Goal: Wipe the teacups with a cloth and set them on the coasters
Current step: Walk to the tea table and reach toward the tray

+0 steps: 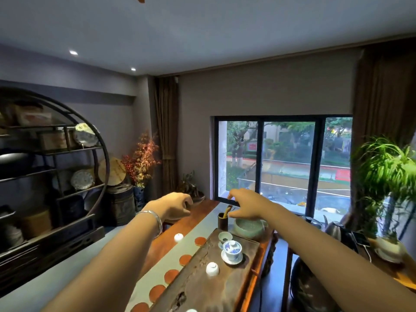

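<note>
While my left hand (pixel 177 206) curls tight, empty, and my right hand (pixel 245 206) spreads loose above the tool holder (pixel 222 221) at the table (pixel 164 246) far end, a teacup (pixel 212 269) sits inverted on the tray (pixel 202 293), coasters (pixel 185 259) lining its left edge.

No legible text — outdoor signs (pixel 342 174) blurred

The left hand (pixel 177 206) shows me only its back, fingers curled under, so its palm is hidden. I cannot tell whether the right hand (pixel 244 207) touches the thin stick (pixel 229 209) standing in the dark holder (pixel 222 220) below it. At the near end, the bottom edge cuts off a white teacup (pixel 191 310), an orange coaster (pixel 140 307) and the wooden tea tray (pixel 202 289), and the blurred round shelf (pixel 74 150) runs off the left edge.
</note>
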